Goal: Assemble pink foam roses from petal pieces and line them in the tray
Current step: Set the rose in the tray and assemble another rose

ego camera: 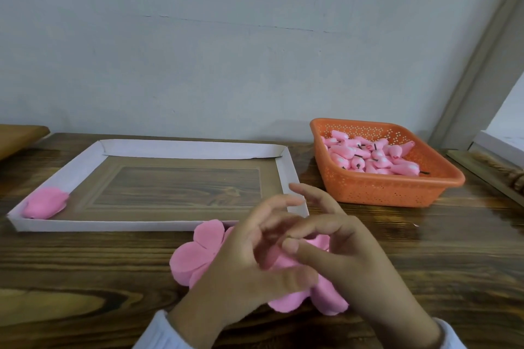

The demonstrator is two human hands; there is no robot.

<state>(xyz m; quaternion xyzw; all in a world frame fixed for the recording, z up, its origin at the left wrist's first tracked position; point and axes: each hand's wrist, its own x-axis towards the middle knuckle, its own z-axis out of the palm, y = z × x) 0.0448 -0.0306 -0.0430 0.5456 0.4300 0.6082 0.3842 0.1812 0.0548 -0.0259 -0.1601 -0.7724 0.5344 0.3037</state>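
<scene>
A stack of pink flower-shaped foam petal pieces (pixel 195 252) lies on the table just in front of the tray. Both hands hover over it, fingertips meeting. My right hand (pixel 348 261) pinches a pale pink bud (pixel 319 241) whose short dark stem pokes out between the fingertips. My left hand (pixel 246 261) curls over the petals with blurred fingers beside that stem; what it grips is unclear. The white-walled paper tray (pixel 292 176) holds one finished pink rose (pixel 45 204) in its near left corner.
An orange perforated basket (pixel 391 193) with several pink buds on dark stems stands to the right of the tray. A wall rises right behind the table. A wooden board (pixel 17 137) sits at the far left, and a window ledge (pixel 493 161) at the far right.
</scene>
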